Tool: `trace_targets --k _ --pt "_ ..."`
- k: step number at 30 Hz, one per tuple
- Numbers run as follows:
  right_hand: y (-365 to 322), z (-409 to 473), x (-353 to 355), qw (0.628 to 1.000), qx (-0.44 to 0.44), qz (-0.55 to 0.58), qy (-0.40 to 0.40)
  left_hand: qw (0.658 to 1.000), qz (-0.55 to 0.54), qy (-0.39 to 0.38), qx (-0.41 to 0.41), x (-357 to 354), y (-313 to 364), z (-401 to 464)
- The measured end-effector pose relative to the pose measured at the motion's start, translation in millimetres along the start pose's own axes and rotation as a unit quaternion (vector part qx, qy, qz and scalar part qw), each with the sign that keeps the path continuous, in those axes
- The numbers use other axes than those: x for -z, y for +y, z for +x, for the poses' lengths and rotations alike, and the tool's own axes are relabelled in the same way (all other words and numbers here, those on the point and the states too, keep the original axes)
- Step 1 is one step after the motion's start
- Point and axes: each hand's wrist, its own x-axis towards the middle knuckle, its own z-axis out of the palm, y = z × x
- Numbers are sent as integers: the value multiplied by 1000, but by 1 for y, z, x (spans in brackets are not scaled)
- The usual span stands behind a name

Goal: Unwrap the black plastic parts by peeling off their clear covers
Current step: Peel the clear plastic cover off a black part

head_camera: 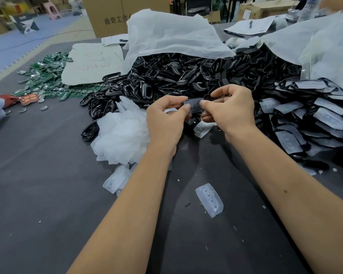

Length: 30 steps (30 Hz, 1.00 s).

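Note:
A small black plastic part (194, 103) with a clear cover on it is held above the table between both hands. My left hand (166, 119) pinches its left end with thumb and fingers. My right hand (232, 109) pinches its right end, fingers curled round it. Behind lies a big heap of bare black parts (186, 76). At the right is a pile of black parts with clear covers (309, 119) still on them. A mound of peeled clear covers (121, 133) sits left of my left hand, and one loose clear cover (209, 199) lies between my forearms.
The grey table (38, 194) carries green circuit boards (46, 70) at the far left, a sheet of paper (93, 62), and white plastic bags (166, 34) over the heaps. Cardboard boxes (105, 14) stand behind. More clear covers (117, 180) lie beside my left forearm.

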Motion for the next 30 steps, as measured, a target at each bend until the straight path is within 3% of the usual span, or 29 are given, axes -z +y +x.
trace_targets --k 12,22,30 --pt "-5 10 12 971 -168 135 -100 999 -20 -42 1 2 0 1" --pt "6 7 8 998 -10 -5 -54 998 -48 -33 24 1 2 0" --pt "8 7 8 998 -2 -18 -57 998 -42 -25 30 2 1 0"
